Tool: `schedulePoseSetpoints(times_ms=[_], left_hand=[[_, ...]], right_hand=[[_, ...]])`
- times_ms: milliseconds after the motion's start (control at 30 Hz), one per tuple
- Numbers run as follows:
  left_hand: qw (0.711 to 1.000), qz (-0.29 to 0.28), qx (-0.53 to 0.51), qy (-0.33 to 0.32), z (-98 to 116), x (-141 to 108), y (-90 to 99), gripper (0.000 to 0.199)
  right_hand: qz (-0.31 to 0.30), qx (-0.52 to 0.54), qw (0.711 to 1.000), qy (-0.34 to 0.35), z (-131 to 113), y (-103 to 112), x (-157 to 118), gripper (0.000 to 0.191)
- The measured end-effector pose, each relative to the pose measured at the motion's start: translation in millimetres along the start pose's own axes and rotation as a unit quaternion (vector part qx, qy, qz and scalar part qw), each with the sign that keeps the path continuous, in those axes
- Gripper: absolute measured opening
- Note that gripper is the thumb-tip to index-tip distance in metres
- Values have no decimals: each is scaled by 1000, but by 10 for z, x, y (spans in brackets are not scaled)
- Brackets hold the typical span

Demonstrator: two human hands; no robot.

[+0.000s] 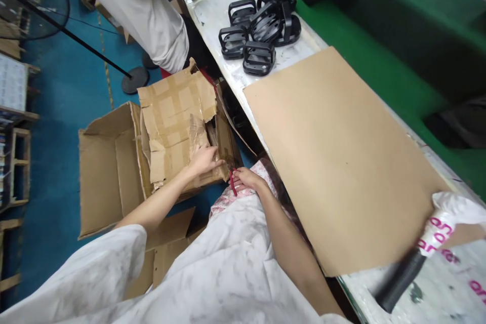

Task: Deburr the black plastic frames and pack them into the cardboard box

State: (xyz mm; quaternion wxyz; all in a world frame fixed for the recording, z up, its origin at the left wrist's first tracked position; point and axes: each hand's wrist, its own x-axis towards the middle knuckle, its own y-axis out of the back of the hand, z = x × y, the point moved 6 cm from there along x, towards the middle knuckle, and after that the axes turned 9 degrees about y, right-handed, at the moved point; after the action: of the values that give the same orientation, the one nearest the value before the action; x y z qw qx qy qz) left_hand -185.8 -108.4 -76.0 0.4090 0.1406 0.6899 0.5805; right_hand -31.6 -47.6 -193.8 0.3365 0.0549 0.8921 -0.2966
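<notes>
Just left of my lap, my left hand [205, 160] is at the near corner of a worn, taped cardboard box [174, 111]. Its fingers are closed on a torn, tape-covered flap [198, 132] there. My right hand [247, 178] is close by, above my lap, with its fingers curled round red-handled scissors [232, 183]. The tips of the scissors point toward the box's corner and are hard to make out. What lies inside the box is mostly hidden by its flaps.
On the workbench to the right lie a flat cardboard sheet [341, 162], several black pedals [260, 25] and a black tube [402, 278] with printed wrap. An open carton [110, 172] stands left. Beyond are a co-worker [144, 10] and a fan stand's base [135, 80].
</notes>
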Motion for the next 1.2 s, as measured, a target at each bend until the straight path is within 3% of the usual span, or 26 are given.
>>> schedulePoseSetpoints(times_ms=[333, 567, 667, 800, 900, 1000, 1100, 1200], left_hand=[[996, 11, -87, 7, -118, 34, -132, 33], [988, 12, -151, 19, -164, -61, -2, 36], [987, 35, -159, 22, -220, -163, 114, 41], [994, 32, -105, 22, -213, -170, 215, 45], [999, -13, -48, -5, -89, -16, 258, 48], [991, -112, 28, -62, 122, 163, 267, 54], [960, -240, 38, -140, 362, 202, 262, 48], [929, -322, 25, -179, 478, 105, 288, 45]], right_hand=[[85, -20, 994, 58, 25, -64, 240, 31], [119, -28, 990, 77, -137, 0, 340, 31], [102, -19, 991, 85, -211, 14, 247, 27], [78, 4, 994, 76, -202, 3, -110, 25], [55, 22, 996, 65, -171, -34, -438, 22], [46, 29, 997, 58, -156, -47, -696, 20], [47, 29, 997, 54, -153, -44, -863, 19], [39, 27, 998, 48, -143, -74, -975, 18]])
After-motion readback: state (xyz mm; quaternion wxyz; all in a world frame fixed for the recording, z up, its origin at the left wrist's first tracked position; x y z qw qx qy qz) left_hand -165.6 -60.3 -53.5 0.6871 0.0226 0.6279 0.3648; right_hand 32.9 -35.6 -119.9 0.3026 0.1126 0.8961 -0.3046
